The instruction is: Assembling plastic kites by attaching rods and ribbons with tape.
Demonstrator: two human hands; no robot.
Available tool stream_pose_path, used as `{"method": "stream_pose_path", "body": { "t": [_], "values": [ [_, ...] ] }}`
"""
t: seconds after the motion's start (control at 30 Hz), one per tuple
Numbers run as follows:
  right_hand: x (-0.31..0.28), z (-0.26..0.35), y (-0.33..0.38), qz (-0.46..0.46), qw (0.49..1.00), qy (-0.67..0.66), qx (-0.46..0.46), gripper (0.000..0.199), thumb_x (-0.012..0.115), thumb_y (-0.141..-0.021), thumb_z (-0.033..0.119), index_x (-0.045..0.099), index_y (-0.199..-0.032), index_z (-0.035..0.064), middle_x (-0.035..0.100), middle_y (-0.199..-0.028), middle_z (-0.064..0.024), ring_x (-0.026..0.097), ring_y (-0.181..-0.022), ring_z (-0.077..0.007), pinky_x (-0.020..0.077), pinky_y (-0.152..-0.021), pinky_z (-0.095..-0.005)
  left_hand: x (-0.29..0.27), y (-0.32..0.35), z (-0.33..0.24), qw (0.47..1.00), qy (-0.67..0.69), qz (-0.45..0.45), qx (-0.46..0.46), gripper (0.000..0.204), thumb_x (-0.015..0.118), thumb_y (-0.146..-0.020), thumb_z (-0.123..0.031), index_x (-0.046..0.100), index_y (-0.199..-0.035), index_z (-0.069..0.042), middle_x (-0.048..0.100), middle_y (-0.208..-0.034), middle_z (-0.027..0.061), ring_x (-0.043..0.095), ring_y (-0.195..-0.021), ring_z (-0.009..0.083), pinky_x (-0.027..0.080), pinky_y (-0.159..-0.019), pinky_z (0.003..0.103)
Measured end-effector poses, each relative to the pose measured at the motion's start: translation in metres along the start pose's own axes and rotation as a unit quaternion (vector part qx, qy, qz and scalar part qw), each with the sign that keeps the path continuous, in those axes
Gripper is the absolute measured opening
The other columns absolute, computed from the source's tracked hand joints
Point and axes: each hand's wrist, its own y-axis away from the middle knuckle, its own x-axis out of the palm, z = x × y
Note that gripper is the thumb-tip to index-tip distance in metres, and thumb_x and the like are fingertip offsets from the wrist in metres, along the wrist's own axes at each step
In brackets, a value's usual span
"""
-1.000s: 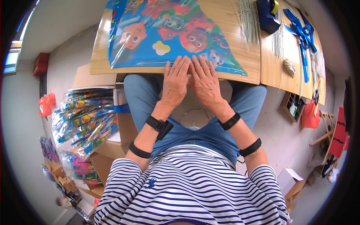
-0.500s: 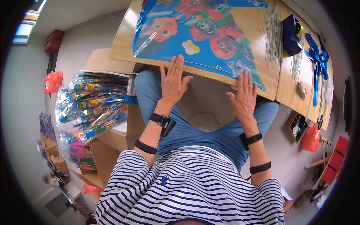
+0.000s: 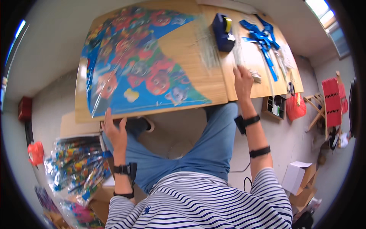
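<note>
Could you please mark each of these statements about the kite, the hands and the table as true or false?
1. The left hand is at the near edge of the table, by the kite's corner. True.
2. The colourful kite hangs on a wall. False: it lies flat on the wooden table.
3. The right hand holds the dark blue tape dispenser. False: it rests on the table nearer the person, apart from the dispenser.
4. Blue ribbons lie to the right of the dispenser. True.
5. Both hands rest together on the kite. False: they are wide apart.
</note>
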Motion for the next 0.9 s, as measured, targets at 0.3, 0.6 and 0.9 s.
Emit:
{"method": "stream_pose_path", "body": {
  "t": [0.3,0.6,0.9],
  "values": [
    [0.03,-0.013,-0.18,0.017,0.971,-0.108,0.213,0.025,0.07,-0.078,0.023,0.071,-0.081,-0.0024,0.068,-0.074,-0.0151,0.066,-0.066,-0.0224,0.0518,-0.063,-0.0348,-0.003,0.009,-0.053,0.989,0.052,0.14,-0.006,0.054,0.069,-0.083,-0.013,0.051,-0.133,-0.002,0.059,-0.126,0.0163,0.052,-0.121,0.0346,0.026,-0.113,0.052],
    [0.036,-0.021,-0.205,0.069,0.922,-0.253,0.285,0.016,0.071,-0.079,0.006,0.063,-0.074,-0.0057,0.063,-0.071,-0.0138,0.061,-0.059,-0.0212,0.0472,-0.051,-0.0341,0.002,0.014,-0.06,0.986,0.071,0.151,-0.022,0.048,0.07,-0.081,-0.01,0.055,-0.125,-0.003,0.064,-0.112,0.0126,0.057,-0.11,0.0327,0.029,-0.111,0.053],
    [0.038,-0.032,-0.134,0.049,0.775,-0.524,0.351,0.015,0.064,-0.088,0.007,0.054,-0.089,-0.0039,0.06,-0.073,-0.0131,0.065,-0.062,-0.0246,0.0586,-0.06,-0.0386,0.009,0.014,-0.073,0.984,0.076,0.162,-0.01,0.044,0.07,-0.081,-0.011,0.056,-0.122,-0.004,0.064,-0.11,0.0123,0.058,-0.107,0.0321,0.03,-0.11,0.052]
  ]
}}
